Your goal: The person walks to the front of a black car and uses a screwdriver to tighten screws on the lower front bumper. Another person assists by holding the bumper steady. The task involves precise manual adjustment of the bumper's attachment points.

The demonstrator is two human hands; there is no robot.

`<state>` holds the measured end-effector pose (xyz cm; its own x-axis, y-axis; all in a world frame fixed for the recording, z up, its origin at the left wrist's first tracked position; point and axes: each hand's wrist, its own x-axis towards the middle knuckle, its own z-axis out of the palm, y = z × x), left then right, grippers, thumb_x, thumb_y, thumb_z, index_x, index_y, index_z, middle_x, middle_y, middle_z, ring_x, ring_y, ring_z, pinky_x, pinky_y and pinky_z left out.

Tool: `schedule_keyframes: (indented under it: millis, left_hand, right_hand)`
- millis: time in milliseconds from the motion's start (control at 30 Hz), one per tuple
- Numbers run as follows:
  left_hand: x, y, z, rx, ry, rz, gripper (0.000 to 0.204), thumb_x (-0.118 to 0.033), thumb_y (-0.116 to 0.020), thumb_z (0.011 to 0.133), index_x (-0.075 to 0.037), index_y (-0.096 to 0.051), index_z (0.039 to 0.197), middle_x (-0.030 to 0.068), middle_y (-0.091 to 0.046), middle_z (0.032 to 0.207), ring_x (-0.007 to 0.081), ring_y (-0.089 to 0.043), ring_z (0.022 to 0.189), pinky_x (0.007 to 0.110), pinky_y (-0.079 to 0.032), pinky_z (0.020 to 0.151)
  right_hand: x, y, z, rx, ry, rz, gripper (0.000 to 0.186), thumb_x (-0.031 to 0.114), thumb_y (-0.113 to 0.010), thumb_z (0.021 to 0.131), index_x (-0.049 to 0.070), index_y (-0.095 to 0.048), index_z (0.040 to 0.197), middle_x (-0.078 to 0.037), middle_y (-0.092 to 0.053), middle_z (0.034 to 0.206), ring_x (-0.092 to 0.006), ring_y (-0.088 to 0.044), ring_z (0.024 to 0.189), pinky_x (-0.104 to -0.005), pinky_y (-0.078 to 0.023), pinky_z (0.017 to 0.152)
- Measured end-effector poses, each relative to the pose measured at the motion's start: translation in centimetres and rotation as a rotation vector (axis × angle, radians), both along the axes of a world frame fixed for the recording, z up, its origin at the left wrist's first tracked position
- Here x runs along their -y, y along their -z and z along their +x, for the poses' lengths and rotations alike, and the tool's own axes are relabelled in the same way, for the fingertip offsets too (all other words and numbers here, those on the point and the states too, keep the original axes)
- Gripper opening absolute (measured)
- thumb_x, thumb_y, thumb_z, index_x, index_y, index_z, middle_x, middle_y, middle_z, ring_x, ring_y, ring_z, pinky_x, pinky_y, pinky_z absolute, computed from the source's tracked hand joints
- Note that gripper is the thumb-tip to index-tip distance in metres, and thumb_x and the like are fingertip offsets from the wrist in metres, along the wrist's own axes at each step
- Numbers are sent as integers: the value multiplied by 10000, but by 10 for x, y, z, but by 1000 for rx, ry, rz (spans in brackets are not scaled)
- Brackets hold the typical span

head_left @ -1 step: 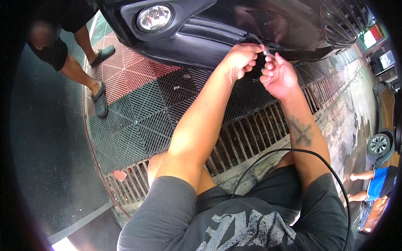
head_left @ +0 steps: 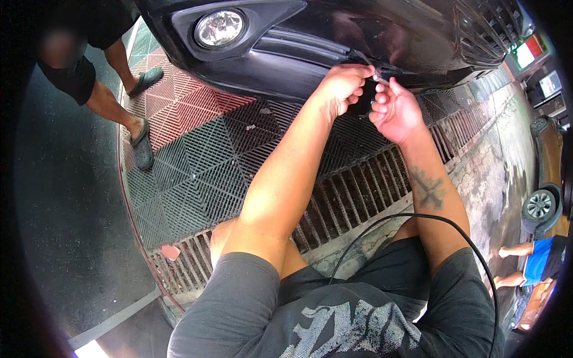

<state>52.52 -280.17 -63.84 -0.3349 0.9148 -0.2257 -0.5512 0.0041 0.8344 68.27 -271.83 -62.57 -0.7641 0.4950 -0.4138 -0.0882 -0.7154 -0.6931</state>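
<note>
Both my hands meet at the lower edge of a black car bumper [head_left: 268, 74]. The fingertips of my left hand [head_left: 345, 88] pinch a small thin silvery piece [head_left: 379, 78] from the left. On the right, the thumb and forefinger of my right hand [head_left: 399, 113] close on the same piece, its other fingers curled. Its exact kind is too small and too covered by fingers to make out. Just above the fingertips, a thin strip stands out from the bumper. Behind the hands is a dark gap under the bumper.
A round fog light [head_left: 219, 28] sits in the bumper at upper left. Below lie slatted floor tiles [head_left: 197, 173] and a metal drain grate [head_left: 340, 206]. A black cable [head_left: 418, 215] arches over my lap. Another person's legs [head_left: 113, 107] stand at left; a parked car [head_left: 549, 155] is far right.
</note>
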Motion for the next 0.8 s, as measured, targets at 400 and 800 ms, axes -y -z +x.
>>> schedule_keyframes:
  millis: [400,800]
  left_hand:
    - [-1,-10,7,-16,-49,-40,91,-193,-697,1011,-108,-721,990,-91,-405,647,49,-342,543,247,-228,473]
    - [-6,-8,3,-38,-14,-36,188,-272,-717,1012,-95,-743,1070,-66,-480,676,49,-385,535,239,-259,450]
  right_hand:
    - [11,-13,1,624,195,1600,507,454,-561,1071,4,-674,868,-129,-690,682,-303,-698,637,-429,-532,644]
    - [-2,0,-2,-24,11,-70,458,445,-455,1117,100,-617,863,-1,-552,661,-156,-523,587,-347,-440,587]
